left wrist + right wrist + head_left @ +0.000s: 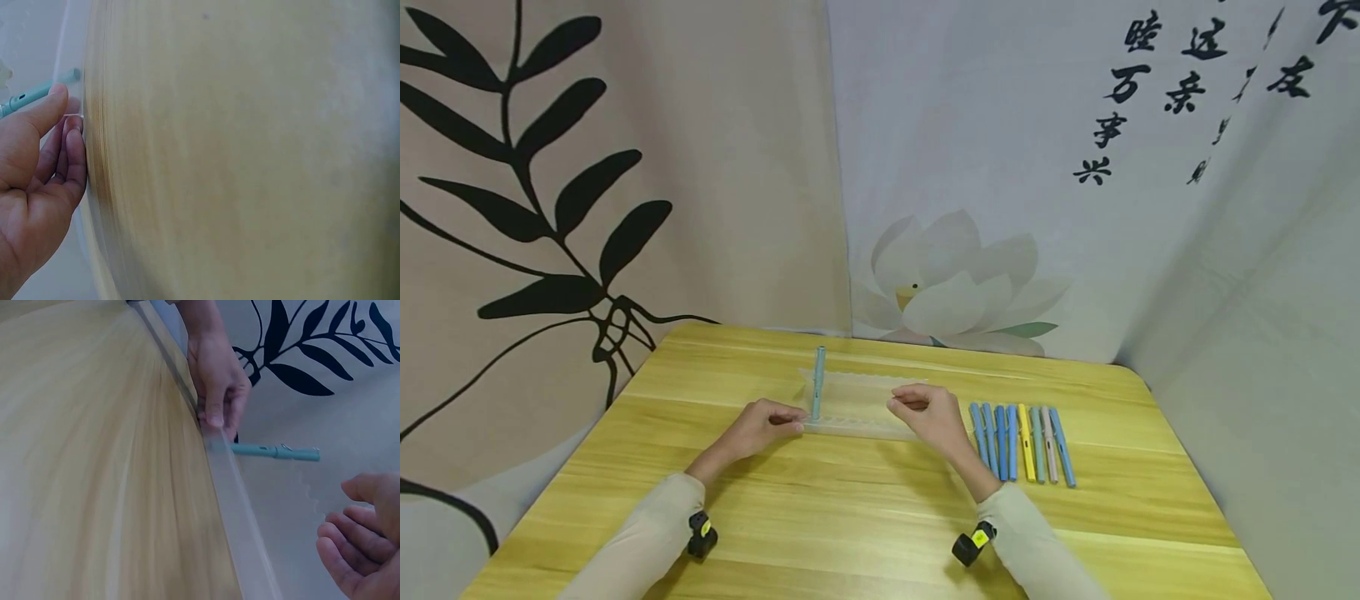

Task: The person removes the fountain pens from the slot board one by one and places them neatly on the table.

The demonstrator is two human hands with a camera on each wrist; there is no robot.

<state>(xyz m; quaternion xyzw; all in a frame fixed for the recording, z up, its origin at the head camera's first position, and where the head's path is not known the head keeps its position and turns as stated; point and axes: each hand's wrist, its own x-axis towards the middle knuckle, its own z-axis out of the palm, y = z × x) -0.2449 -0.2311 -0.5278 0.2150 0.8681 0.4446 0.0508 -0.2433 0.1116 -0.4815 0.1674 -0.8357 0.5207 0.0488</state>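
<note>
A clear plastic pen rack (865, 429) with a wavy back edge stands on the table. One teal pen (817, 383) is upright in its left end. My left hand (767, 427) pinches the rack's left front corner between thumb and fingers, right beside the pen's foot. In the left wrist view, the thumb of that left hand (37, 169) lies close to the teal pen (37, 94). Above the rack's right part hovers my right hand (931, 417), its fingers loosely bent; from the right wrist view, this right hand (365, 537) holds nothing.
To the right of the rack, several pens lie side by side on the wooden table (850, 517): blue pens (1002, 442), a yellow pen (1026, 442), a green pen (1037, 446) and a grey pen (1049, 446). Printed curtains (737, 167) hang behind the table.
</note>
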